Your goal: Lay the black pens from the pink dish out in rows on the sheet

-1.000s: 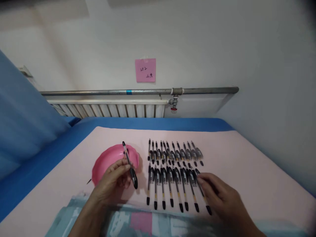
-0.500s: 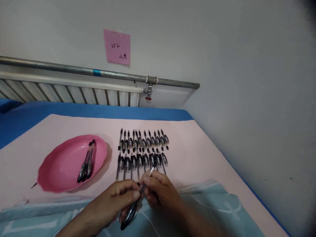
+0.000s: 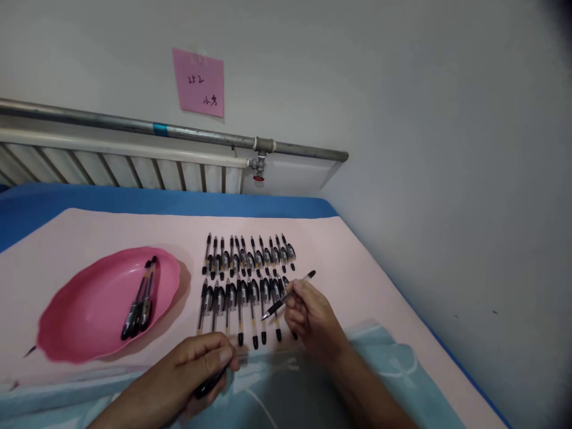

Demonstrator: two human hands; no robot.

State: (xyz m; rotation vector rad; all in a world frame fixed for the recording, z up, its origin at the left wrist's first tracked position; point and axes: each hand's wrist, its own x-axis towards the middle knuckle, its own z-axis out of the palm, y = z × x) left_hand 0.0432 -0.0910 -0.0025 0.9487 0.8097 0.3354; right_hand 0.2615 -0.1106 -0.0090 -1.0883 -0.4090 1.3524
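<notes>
Just uncapped, the slim clear-and-black plastic pen [image 3: 276,307] is pinched in the right hand [image 3: 315,316] over the near row of black pens [image 3: 243,293], its glossy black cap [image 3: 208,385] now apart, gripped by the curled left hand [image 3: 196,363].

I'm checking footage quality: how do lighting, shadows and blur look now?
In the head view, light is dim, with a soft shadow right of the pink tray; the right forearm looks slightly blurred; the upper right corner darkens.

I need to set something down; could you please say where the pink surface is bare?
Right of the pen rows, past the right hand toward the wall, and behind the pink bowl. Those rows and the left hand crowd the middle.
</notes>
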